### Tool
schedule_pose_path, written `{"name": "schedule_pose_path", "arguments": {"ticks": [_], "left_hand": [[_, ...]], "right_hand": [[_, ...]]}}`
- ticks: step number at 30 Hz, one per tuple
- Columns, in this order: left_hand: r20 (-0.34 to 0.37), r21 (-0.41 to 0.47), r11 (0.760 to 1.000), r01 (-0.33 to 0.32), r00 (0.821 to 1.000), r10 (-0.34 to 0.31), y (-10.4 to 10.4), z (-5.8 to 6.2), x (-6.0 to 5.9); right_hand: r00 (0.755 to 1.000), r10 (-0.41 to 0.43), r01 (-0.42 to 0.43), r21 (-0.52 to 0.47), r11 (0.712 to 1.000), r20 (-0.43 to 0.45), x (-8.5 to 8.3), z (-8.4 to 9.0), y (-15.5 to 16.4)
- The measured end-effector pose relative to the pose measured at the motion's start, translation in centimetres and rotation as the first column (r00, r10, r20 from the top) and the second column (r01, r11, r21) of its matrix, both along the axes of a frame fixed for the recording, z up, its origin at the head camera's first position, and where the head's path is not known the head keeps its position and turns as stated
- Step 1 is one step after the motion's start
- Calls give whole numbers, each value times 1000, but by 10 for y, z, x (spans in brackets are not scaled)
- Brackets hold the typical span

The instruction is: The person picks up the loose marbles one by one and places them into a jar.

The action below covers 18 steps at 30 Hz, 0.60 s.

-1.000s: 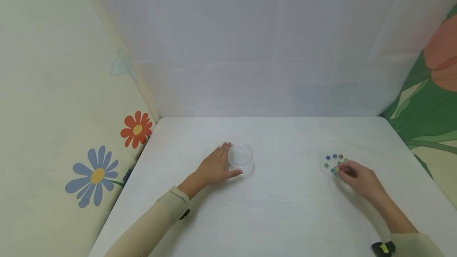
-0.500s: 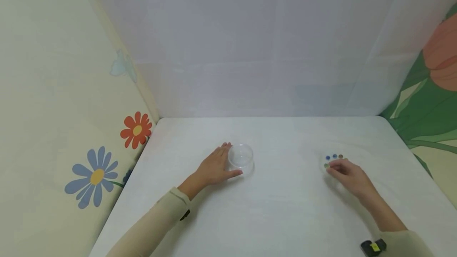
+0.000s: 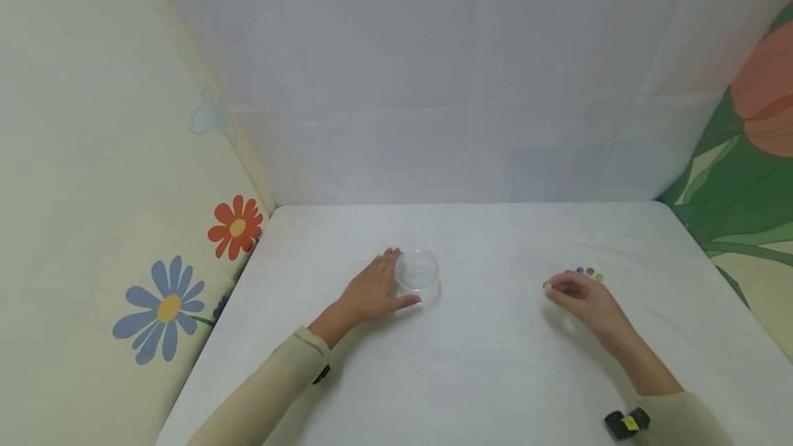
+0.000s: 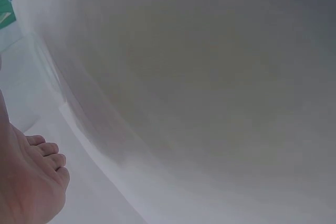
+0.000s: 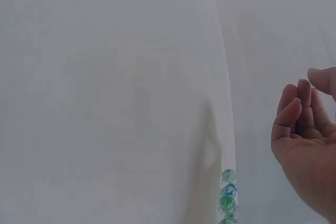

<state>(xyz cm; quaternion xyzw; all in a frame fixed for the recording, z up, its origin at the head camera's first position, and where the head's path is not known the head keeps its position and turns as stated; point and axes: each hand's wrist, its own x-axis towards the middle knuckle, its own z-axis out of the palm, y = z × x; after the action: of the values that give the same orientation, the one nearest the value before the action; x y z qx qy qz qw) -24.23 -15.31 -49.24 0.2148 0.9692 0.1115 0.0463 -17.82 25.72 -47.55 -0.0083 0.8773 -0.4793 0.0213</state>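
Note:
A clear round container (image 3: 418, 270) stands near the middle of the white table. My left hand (image 3: 370, 292) rests at its left side, fingers straight and thumb stretched along its near side; in the left wrist view, part of that hand (image 4: 37, 177) shows at the lower left. Between the thumb and fingertips of my right hand (image 3: 585, 303) is a small greenish glass marble (image 3: 547, 285). The right hand (image 5: 310, 135) hides that marble in its wrist view. Several more marbles (image 3: 590, 272) lie just beyond the right hand, partly covered by it.
In the right wrist view, green and blue marbles (image 5: 228, 203) sit close together at the bottom. The white table (image 3: 483, 363) meets a white backdrop (image 3: 458, 88) behind. Flower-printed walls (image 3: 167, 308) flank it on both sides.
My right hand has moved left from among the marbles, now with a greenish marble at its fingertips. The left hand and the clear container have stayed put.

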Motion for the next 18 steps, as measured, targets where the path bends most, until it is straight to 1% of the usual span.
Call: {"name": "schedule_pose_path", "arguments": {"ticks": [3, 7, 14, 18], "left_hand": [[10, 4, 1000, -2, 1000, 2, 0, 0, 1], [17, -4, 1000, -3, 1000, 3, 0, 0, 1], [-4, 8, 1000, -4, 1000, 4, 0, -1, 0], [-8, 15, 1000, -1, 1000, 1, 0, -1, 0]], "right_hand": [[1000, 10, -10, -39, 999, 3, -2, 0, -5], [1000, 21, -22, -60, 998, -5, -7, -3, -12], [998, 41, -44, -91, 995, -41, -13, -2, -24], [997, 62, -66, -119, 991, -36, -17, 1, -32]]}}
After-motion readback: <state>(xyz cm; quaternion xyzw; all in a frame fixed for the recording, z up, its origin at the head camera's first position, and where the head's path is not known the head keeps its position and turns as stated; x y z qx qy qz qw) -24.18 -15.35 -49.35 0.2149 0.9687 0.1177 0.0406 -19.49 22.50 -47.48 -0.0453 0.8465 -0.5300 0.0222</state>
